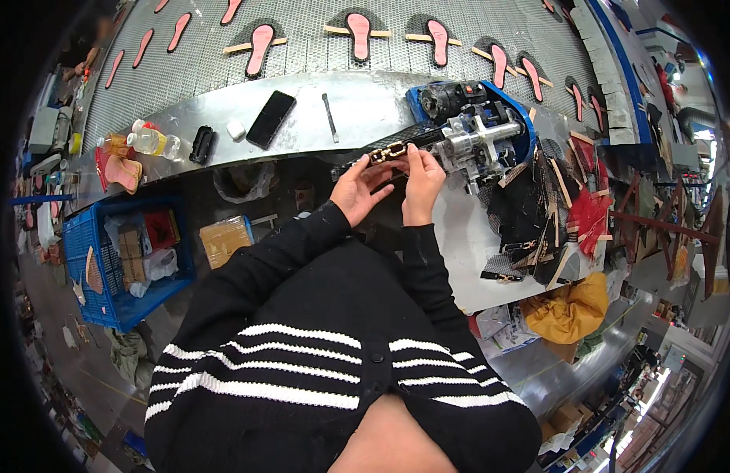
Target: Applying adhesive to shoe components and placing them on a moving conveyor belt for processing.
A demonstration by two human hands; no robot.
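Both of my hands are raised in front of my chest at the edge of the metal bench. Between them is a black mesh shoe upper with a gold chain ornament along it. My left hand pinches the ornament's left end, its other fingers curled loosely below. At the right end, my right hand grips the piece between thumb and fingers. Just beyond my right hand stands a silver metal machine with a blue base. Part of the upper's underside is hidden by my fingers.
Pink insoles lie on a mesh conveyor at the back. A phone, a flat metal tool and a bottle lie on the bench. Black mesh uppers are heaped at right. A blue crate stands at lower left.
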